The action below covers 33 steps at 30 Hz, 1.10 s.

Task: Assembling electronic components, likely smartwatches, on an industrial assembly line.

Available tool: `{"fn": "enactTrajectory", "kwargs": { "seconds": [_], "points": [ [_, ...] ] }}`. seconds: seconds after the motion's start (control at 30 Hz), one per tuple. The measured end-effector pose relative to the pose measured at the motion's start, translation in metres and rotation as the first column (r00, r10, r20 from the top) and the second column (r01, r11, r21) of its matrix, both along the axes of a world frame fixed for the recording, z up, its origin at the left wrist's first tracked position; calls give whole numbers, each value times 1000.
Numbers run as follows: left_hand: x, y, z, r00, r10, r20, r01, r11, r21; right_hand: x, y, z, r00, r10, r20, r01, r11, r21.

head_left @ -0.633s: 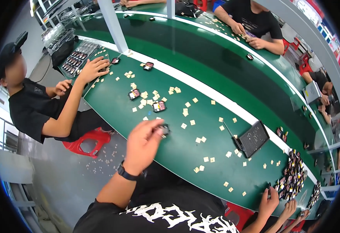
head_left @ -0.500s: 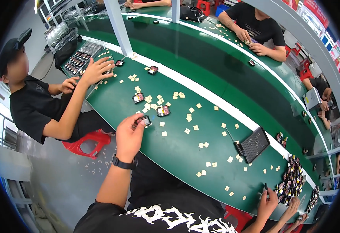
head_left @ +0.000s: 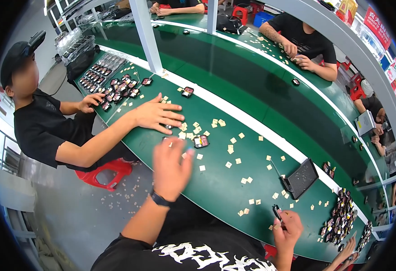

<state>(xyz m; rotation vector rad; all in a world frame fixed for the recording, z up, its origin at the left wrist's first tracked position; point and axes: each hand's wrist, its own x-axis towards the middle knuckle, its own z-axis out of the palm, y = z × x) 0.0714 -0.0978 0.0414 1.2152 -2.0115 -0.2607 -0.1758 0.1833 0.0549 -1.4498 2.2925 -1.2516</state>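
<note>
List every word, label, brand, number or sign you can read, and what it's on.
Red banner: pale lettering, wording not copied.
Pale poster below it: coloured lettering, likewise not copied.
Black shirt: stylised white design; no word can be made out.
Small black cases: labels too small to read.

Bright, fairly even indoor light fills the scene, leaving only soft shadows on the green table [head_left: 216, 194]. At the left edge, the window [head_left: 2, 147] washes out to near white. The glossy belt [head_left: 252, 97] carries soft reflections. Motion blur smears the left hand [head_left: 171, 169], while the right hand [head_left: 289, 226] looks clearer. Fisheye distortion bows the table's near edge and the grey beam [head_left: 365, 45] at the far right; black rims close the corners. Small pieces in the dark pile [head_left: 340, 219], right, run together.
</note>
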Motion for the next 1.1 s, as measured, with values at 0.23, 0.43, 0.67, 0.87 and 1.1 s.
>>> {"fn": "enactTrajectory", "kwargs": {
  "seconds": [0.23,0.43,0.67,0.87,1.1],
  "points": [
    [-53,84,-20,400,374,-837,902,-325,286,31,-65,-4,938,307,-163,-315,949,-22],
    [-63,85,-29,449,159,-879,893,-118,434,24,-56,23,933,203,299,-245,963,111],
    [-68,94,-30,572,3,-820,820,-28,572,28,-47,15,778,-79,623,-78,972,220],
    [-68,104,-42,579,-199,-791,816,153,558,33,-55,10,910,-52,412,-47,973,226],
    [-69,106,-34,689,-445,-573,724,379,576,35,-66,7,982,19,186,-75,952,298]
  ]
}}
